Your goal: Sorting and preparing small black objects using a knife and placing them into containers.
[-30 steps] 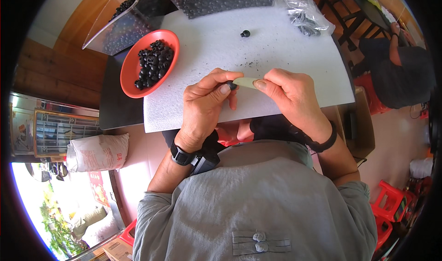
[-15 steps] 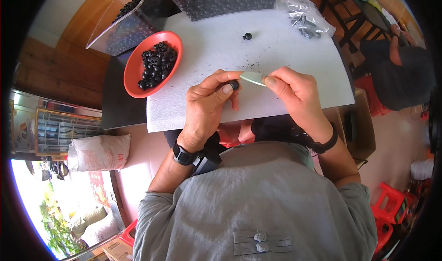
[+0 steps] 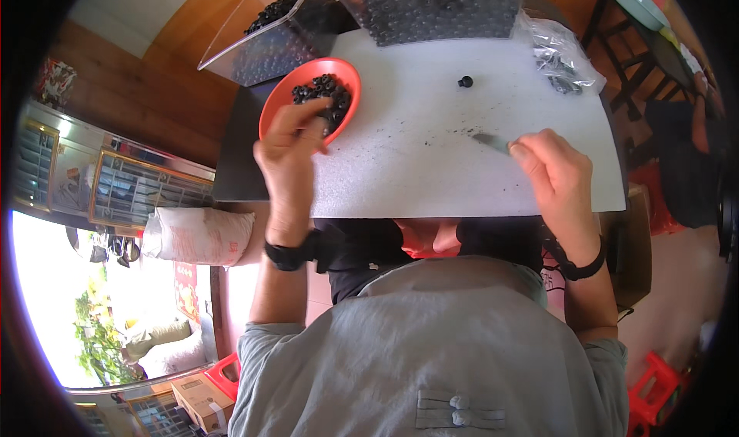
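My left hand is over the near side of an orange-red bowl, its fingers reaching in above the small black ring-like parts. Index finger and thumb look apart, slightly blurred, and I see nothing held between them. My right hand pinches a small knife, its thin blade pointing left just above the white tabletop sheet. Dark crumbs are scattered below and left of the blade. A single black part lies farther back on the sheet.
Two clear bins full of black parts, one at the back left and one at the back, edge the table. A clear plastic bag lies at the back right. White sack on the left; a person in dark clothes at the right.
My left hand has moved left to the bowl, and the black part it held no longer shows in it. The right hand has moved right and lowered with the knife. The view has shifted.
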Available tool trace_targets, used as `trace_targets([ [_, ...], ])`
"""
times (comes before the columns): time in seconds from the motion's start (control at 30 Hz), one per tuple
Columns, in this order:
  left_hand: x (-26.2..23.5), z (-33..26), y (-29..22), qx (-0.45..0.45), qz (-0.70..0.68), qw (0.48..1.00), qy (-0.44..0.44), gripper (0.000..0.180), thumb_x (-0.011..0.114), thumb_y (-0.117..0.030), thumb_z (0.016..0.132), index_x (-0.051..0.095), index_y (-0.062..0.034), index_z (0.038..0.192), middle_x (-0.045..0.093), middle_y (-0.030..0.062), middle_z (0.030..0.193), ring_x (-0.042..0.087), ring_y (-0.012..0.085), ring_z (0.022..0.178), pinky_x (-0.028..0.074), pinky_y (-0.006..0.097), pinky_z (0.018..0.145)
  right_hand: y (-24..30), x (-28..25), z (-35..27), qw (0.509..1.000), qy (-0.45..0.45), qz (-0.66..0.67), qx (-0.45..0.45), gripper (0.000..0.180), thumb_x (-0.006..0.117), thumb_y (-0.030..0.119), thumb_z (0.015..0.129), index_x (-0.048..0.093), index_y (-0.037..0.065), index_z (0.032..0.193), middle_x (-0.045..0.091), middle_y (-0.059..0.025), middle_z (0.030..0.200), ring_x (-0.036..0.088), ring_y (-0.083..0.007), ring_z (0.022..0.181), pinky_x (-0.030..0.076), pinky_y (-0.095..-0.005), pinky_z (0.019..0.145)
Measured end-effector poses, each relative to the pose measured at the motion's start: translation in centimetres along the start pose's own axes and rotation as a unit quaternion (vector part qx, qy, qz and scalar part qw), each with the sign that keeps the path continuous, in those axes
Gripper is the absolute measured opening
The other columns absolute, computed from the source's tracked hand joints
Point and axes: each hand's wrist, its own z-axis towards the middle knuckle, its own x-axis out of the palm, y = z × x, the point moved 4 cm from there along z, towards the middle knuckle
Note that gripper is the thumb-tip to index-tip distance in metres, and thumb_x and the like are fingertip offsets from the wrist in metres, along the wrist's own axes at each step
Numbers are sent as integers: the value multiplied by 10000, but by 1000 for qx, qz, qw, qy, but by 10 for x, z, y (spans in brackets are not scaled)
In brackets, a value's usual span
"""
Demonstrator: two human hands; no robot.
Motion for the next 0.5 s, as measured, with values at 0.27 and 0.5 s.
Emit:
trace_targets([
  [0.27, 40, 33, -20, 180, 252, 946, 98, 240, 789, -24, 792, 787, -76, 1026, 721, 87, 1043, 612, 256, 993, 513, 353, 848, -23, -7, -7, 985, -14, -173, -16, 97, 748, 101, 881, 700, 120, 964, 586, -55, 820, 602, -271, 766, 477, -405, 642],
  [0.5, 153, 67, -6, 243, 241, 907, 246, 158, 779, -60, 817, 778, -49, 975, 695, 79, 925, 613, 237, 931, 505, 358, 789, -33, -15, -14, 988, -52, -148, 3, 131, 790, 117, 835, 713, 124, 941, 563, -42, 810, 600, -257, 807, 482, -392, 654],
])
